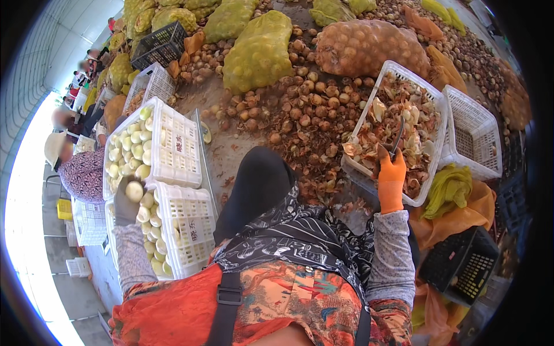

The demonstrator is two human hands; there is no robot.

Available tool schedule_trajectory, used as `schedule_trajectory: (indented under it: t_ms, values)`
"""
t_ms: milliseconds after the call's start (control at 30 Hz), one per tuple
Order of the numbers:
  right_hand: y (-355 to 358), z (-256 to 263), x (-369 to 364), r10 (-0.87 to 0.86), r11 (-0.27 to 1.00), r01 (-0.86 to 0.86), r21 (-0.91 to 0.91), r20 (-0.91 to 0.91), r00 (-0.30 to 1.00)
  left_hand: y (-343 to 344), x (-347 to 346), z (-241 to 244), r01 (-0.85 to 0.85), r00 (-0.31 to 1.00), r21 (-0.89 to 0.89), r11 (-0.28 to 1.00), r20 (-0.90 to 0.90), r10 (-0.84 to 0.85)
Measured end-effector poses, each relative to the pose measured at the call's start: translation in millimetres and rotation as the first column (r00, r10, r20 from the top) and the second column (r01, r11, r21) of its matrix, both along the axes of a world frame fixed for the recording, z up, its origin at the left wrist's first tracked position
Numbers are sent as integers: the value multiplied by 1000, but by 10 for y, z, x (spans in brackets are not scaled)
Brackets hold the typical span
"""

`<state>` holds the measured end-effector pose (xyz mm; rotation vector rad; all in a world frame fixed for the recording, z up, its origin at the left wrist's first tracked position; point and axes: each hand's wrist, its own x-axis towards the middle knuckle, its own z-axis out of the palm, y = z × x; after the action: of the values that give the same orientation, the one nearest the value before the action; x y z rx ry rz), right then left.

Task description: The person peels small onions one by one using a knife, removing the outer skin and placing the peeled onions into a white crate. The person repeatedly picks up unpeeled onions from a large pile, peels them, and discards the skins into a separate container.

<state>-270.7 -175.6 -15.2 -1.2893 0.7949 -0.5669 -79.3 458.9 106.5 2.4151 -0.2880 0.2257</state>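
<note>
My left hand [125,206], in a dark glove, holds a pale peeled onion [134,191] over two white plastic crates at my left. The far crate [176,149] and the near crate [189,231] are both filled with peeled onions. In an orange glove, my right hand [391,181] grips a small knife [399,135] with a curved blade pointing away from me. Its handle is mostly hidden by the fingers. Below that hand is a white crate [368,109] heaped with dry onion skins [417,125].
Unpeeled onions [320,104] and skins cover the floor ahead. Behind them lie a yellow mesh sack [259,52] and an orange one [372,49], both full. Another white crate [474,125] and a black crate [459,264] stand right. A person [82,173] sits beyond the left crates.
</note>
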Motion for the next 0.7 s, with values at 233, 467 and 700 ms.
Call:
schedule_trajectory:
  t_ms: [233, 467, 700]
  values:
    - [-1, 58, -13, -98, 993, 97, 69, -1, 995, 147, 242, -158, -442, 893, -467, 766, -141, 428]
    - [-94, 211, -49, -189, 891, 204, 407, -78, 979, -2108, 1021, -1103, 6, 937, -256, 967, -336, -95]
    - [-102, 128, 27, -193, 885, 238, 400, -148, 970, -3597, 1637, -2658, 514, 722, 255, 819, -644, -253]
